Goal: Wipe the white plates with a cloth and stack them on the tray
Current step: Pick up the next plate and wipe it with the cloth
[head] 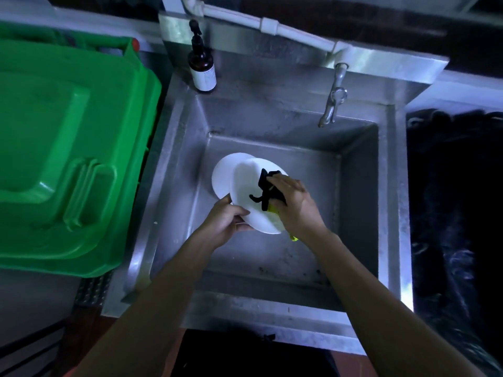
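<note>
Head view, looking down into a steel sink (359,186) with my two bare forearms reaching in from below. My left hand (226,221) grips the near-left rim of a white plate (246,191), thumb curled over the top edge and fingers underneath, holding it tilted above the basin. My right hand (295,206) is clenched around a black cloth (265,186), pressing it against the right part of that plate's face; a bit of yellow-green material (272,209) shows under my palm and again below my wrist, and I cannot tell whether it belongs to the cloth or is a separate piece. A second white plate (221,175) lies behind and to the left of the one I hold, partly covered by it; whether the two touch I cannot tell. Both plates are over the left half of the sink.

A metal tap (333,103) hangs over the back right of the basin, fed by a white pipe (269,25) running along the wall. A brown pump bottle (202,63) with a pale label stands on the back left corner of the sink's ledge. To the left of the sink is a big green bin lid (68,148). To the right is a dark mass of black plastic bag (457,200).
</note>
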### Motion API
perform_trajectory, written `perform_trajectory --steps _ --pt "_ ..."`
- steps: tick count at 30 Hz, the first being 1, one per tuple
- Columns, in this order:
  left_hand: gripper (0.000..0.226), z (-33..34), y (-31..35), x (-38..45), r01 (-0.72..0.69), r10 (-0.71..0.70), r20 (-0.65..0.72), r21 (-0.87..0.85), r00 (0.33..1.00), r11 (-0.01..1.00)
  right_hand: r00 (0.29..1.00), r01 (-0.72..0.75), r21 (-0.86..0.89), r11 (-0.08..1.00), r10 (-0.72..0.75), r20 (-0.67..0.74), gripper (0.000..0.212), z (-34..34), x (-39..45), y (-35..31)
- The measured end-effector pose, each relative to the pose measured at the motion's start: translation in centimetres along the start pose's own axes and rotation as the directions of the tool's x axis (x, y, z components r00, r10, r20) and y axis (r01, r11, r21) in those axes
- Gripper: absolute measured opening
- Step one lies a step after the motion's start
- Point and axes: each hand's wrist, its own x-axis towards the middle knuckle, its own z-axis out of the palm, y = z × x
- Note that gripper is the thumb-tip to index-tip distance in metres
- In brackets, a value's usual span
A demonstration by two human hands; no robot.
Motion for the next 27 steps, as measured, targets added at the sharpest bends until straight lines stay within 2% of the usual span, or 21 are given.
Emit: perform_trajectory --steps 8,15,20,23,27 --pt "0.057 3.1 2.0 -3.4 -0.089 0.075 0.207 0.060 0.976 0.994 1.000 0.006 -0.045 0.999 -0.005 0.027 0.061 -3.0 -1.6 -2.2" --pt "0.054 5.5 3.3 -4.6 -0.114 0.093 0.302 0.052 0.949 0.992 0.981 0.190 -0.247 0.950 -0.192 0.016 0.053 -6.5 -3.6 -0.4" --pt "0.048 7.8 4.0 -5.2 -0.147 0.115 0.377 0.057 0.919 0.987 0.936 0.330 -0.355 0.875 -0.351 0.006 0.052 -8.0 -4.1 -0.3" --pt "0.036 8.7 4.3 -5.7 -0.159 0.114 0.418 0.074 0.901 0.984 0.901 0.414 -0.391 0.822 -0.432 0.045 0.051 -9.3 -3.8 -0.2" --pt "0.038 9.4 4.3 -6.4 -0.173 0.118 0.427 0.091 0.897 0.981 0.888 0.439 -0.396 0.806 -0.457 0.054 0.052 -10.7 -3.1 -0.1"
